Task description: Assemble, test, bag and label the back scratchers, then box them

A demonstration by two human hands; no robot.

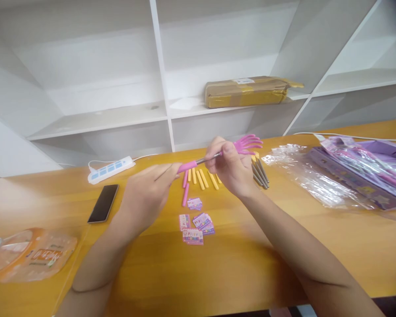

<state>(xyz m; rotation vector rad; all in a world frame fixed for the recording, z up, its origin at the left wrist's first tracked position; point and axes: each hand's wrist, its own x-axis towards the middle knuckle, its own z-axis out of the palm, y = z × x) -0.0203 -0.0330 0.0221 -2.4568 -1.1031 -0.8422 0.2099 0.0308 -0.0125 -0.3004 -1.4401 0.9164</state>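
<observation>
Here, a pink back scratcher (201, 160) is held above the surface (244, 251) by both hands. Its handle is clamped in the left hand (148, 193), whose closed fingers hide the handle's end; the metal rod is pinched between thumb and fingers of the right hand (229, 167), just beside the claw-shaped head, which is partly covered. Between the hands, yellow sticks (202, 179) and pink sticks (185, 195) are laid out, some partly hidden, with printed cards (193, 236) nearer the body, their print too small to be read. Dark rods (260, 171) are partly screened by the right hand. Farther right, clear bags (326, 185) are bunched against a purple box (359, 187), cut off by the view's edge, its wrapped contents hard to make out. At left, a phone (103, 203) is seen near a power strip (111, 170); an orange-printed pouch (42, 255) is cut off.
</observation>
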